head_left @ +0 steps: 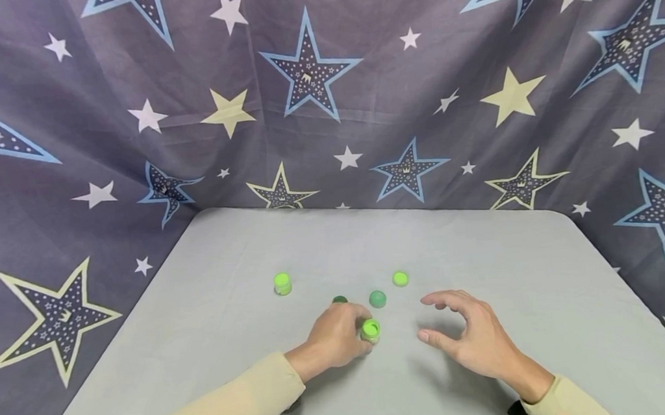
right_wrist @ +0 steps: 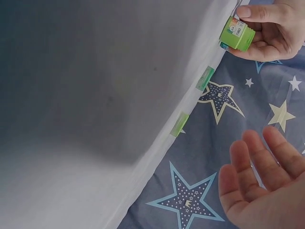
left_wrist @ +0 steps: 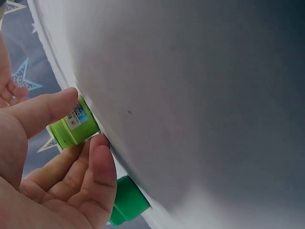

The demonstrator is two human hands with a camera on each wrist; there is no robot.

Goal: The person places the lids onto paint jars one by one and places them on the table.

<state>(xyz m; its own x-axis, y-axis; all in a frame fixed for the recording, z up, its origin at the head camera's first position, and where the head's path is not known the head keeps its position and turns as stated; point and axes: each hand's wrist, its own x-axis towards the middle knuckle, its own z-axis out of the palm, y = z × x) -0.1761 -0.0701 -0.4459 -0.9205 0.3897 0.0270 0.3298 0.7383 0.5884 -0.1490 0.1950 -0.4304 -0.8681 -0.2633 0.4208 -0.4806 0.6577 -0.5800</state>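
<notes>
My left hand (head_left: pixel 336 334) pinches a small light-green paint jar (head_left: pixel 370 331) between thumb and fingers, low over the table. Its top looks uncapped, with a rim around a darker inside. In the left wrist view a printed label shows on this jar (left_wrist: pixel 76 121), and a green jar (left_wrist: pixel 128 200) stands beside the fingers. The head view shows only the dark top (head_left: pixel 340 299) of that jar behind the hand. To the right, my right hand (head_left: pixel 474 336) hovers with fingers apart and holds nothing. Beyond the hands lie a green lid (head_left: pixel 377 299) and a light-green lid (head_left: pixel 400 279).
Another light-green jar (head_left: pixel 282 284), apparently capped, stands farther back on the left. A pale cloth covers the table (head_left: pixel 242 247). Dark star-patterned curtains (head_left: pixel 316 143) rise along its back and sides.
</notes>
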